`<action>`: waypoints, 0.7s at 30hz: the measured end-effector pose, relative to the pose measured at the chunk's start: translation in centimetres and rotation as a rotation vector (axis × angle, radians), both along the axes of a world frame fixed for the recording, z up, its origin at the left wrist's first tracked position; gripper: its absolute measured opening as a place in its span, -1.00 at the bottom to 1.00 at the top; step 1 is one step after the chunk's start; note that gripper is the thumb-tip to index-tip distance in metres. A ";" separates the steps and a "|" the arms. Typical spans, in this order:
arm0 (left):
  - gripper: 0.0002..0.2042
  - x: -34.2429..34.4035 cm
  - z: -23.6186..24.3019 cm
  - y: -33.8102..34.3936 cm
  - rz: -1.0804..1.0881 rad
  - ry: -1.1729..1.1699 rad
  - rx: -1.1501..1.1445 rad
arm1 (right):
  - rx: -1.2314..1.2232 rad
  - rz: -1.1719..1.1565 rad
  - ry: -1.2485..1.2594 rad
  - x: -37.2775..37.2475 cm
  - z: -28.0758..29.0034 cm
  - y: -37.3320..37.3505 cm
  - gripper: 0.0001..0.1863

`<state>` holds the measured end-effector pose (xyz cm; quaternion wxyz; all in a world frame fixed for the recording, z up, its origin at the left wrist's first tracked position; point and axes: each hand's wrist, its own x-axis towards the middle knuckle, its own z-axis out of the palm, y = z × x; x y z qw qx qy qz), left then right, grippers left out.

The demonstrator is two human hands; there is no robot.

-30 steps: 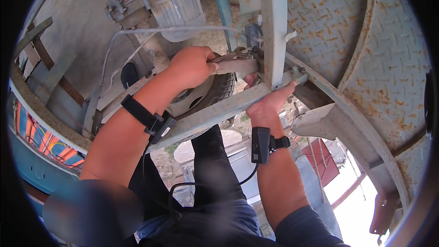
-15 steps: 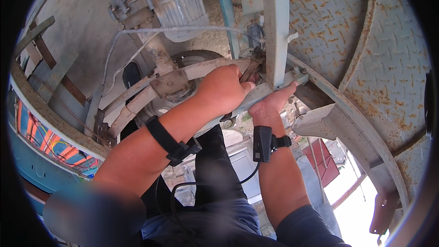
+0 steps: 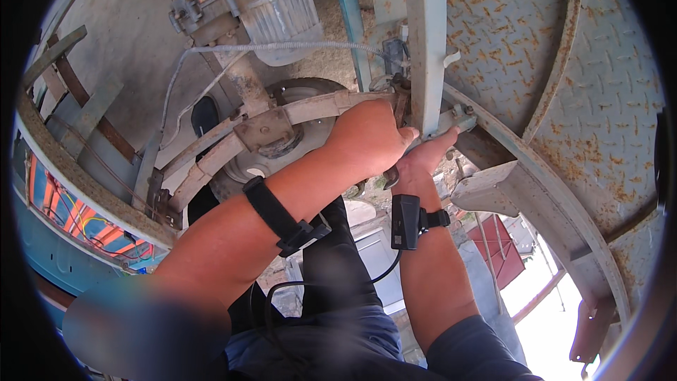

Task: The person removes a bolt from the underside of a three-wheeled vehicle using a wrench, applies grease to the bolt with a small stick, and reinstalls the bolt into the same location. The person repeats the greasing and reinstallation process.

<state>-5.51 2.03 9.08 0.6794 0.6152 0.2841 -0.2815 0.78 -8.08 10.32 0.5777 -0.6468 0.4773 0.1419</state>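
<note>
My left hand [image 3: 368,137] is closed in a fist around a rusty wrench. The wrench's [image 3: 402,103] upper part reaches a bolted joint beside the upright post, and its hooked lower end [image 3: 391,178] sticks out below the fist. My right hand [image 3: 421,158] is turned palm up against the grey steel crossbeam [image 3: 446,121], just right of the left hand. Its thumb stretches along the beam; its other fingers are hidden behind the beam. The pale blue upright post [image 3: 426,42] rises from the beam above both hands.
Rusty checkered plates [image 3: 508,42] fill the upper right, edged by a curved steel rail [image 3: 564,204]. A leaf spring [image 3: 317,107] runs left of the hands, over a wheel [image 3: 243,162]. A finned motor housing [image 3: 282,17] and a ribbed cable [image 3: 282,46] lie farther off.
My left hand has moved a little to the right, and the wrench's lower end has swung right with it. My right hand stays nearly in place.
</note>
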 end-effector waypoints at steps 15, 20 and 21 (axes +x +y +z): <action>-0.75 -2.0 -8.0 2.9 -0.209 -0.144 0.302 | -0.037 0.075 0.146 -0.1 -0.7 -2.1 -0.07; -0.74 -2.5 -9.3 3.4 -0.222 -0.165 0.335 | -0.059 0.070 0.146 -0.1 -0.7 -2.1 -0.09; -0.73 -3.2 -9.3 3.4 -0.223 -0.140 0.344 | -0.062 0.068 0.156 -0.1 -0.6 -2.1 -0.09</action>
